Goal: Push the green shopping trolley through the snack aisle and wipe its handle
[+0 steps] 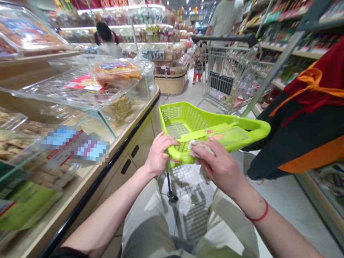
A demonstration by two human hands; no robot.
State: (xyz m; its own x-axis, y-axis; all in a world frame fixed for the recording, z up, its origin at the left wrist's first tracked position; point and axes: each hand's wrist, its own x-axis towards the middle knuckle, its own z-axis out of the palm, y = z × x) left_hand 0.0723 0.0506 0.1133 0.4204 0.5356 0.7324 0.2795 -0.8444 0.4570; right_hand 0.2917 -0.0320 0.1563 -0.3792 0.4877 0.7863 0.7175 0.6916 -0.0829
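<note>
A bright green plastic shopping basket (191,114) is in front of me, above my knees, with perforated walls and a looped end pointing right. My left hand (159,154) grips the near left corner of its rim, fingers curled over the edge. In my right hand (220,161) is a crumpled whitish cloth (195,148), pressed against the near side of the basket; part of it hangs below my fingers. Whether it is fabric or paper I cannot tell. Under the basket a thin dark rod ends in a small caster (172,196) on the floor.
At left runs a display counter (144,116) with clear trays and packaged food. A metal shopping cart (231,70) stands ahead. Close on my right is a person in a dark red top and orange-tied apron (323,82). Other people and stocked shelves (288,39) are farther off.
</note>
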